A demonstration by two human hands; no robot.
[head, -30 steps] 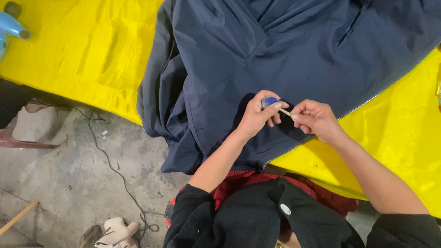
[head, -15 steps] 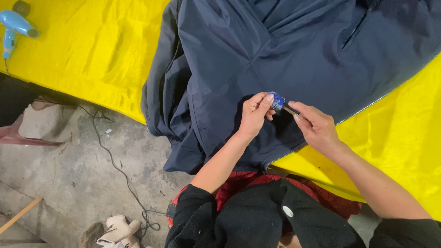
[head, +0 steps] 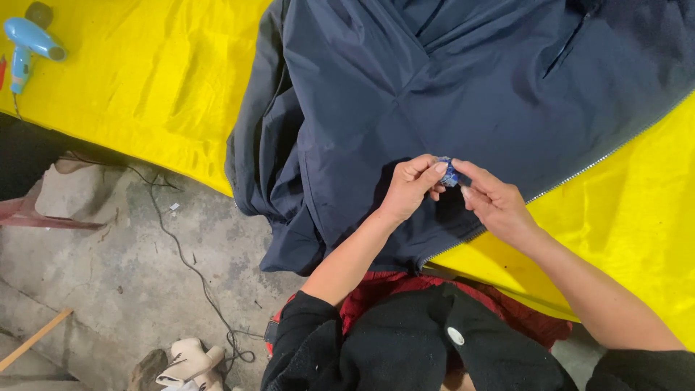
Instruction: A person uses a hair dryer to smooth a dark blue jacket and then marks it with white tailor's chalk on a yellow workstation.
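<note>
Both hands have met, fingertips pinching one small blue object over the jacket.

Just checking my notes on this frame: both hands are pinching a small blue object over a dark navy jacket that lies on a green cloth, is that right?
Not quite: the cloth under the dark navy jacket is yellow, not green, as the head view shows. The rest holds: the left hand and the right hand pinch the small blue object over the jacket.

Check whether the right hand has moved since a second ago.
Yes. The right hand has closed in toward the left hand, both now pinching the small blue thing over the jacket.
</note>
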